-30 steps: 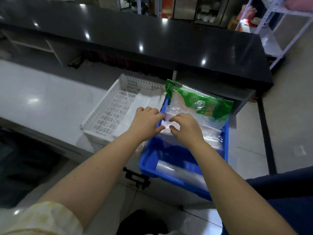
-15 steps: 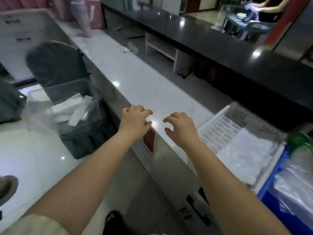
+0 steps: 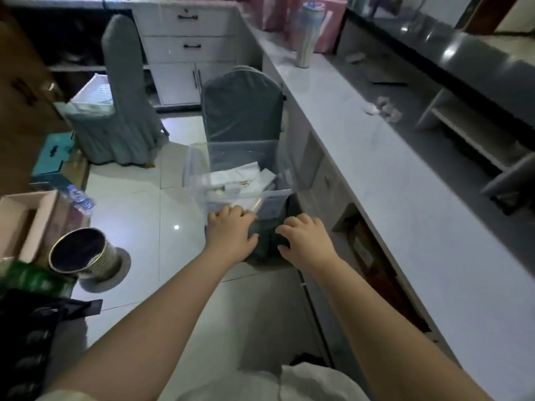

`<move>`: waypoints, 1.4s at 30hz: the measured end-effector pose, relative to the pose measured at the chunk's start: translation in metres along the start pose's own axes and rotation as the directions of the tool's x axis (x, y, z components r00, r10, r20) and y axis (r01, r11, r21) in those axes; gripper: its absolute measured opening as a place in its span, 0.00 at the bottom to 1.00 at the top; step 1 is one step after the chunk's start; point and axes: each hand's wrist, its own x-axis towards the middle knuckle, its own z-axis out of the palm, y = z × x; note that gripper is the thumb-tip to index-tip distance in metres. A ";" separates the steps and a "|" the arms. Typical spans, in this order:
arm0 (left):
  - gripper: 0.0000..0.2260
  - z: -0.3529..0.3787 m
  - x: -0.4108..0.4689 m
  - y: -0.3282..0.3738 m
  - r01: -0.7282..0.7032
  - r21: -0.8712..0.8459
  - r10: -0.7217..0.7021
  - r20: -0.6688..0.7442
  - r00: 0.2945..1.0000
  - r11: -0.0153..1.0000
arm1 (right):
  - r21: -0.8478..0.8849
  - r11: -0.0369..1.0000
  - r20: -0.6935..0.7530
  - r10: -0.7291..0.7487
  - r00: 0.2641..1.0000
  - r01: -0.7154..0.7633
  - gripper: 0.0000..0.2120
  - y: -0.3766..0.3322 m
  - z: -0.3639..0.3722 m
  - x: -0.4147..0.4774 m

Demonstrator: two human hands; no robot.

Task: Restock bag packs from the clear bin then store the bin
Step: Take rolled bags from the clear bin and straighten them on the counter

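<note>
A clear plastic bin [image 3: 199, 166] stands on a grey-covered chair seat ahead of me, with white bag packs [image 3: 240, 176] lying inside it. My left hand [image 3: 230, 231] reaches out just below the bin's near rim, fingers loosely curled and holding nothing. My right hand [image 3: 304, 237] hovers beside it to the right, below the bin's near right corner, also empty with relaxed fingers. I cannot tell whether either hand touches the bin.
A long white counter [image 3: 390, 183] runs along the right, with a tumbler [image 3: 308, 36] at its far end. Grey covered chairs [image 3: 241, 108] stand behind the bin. A round metal can [image 3: 79, 253] and cardboard boxes [image 3: 26, 221] sit on the tiled floor at left.
My view has swung left, from the blue bin and white basket on the counter to the clear bin on the chair. Both hands let go of the packs and now reach toward the clear bin.
</note>
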 end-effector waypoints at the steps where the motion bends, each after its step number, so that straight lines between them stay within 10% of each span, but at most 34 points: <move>1: 0.18 0.004 0.009 -0.013 0.022 -0.005 -0.022 -0.002 1.000 1.000 | 0.003 1.000 0.007 -0.007 1.000 0.007 0.18 0.001 0.005 0.018; 20: 0.25 0.156 0.298 -0.161 0.362 0.014 -0.349 0.306 0.886 0.932 | 0.278 0.961 0.358 -0.113 0.927 0.010 0.18 0.142 0.160 0.387; 42: 0.36 0.371 0.490 -0.276 0.228 -0.069 -0.147 0.578 0.803 0.971 | 0.026 0.995 0.707 -0.084 0.702 0.093 0.35 0.168 0.381 0.552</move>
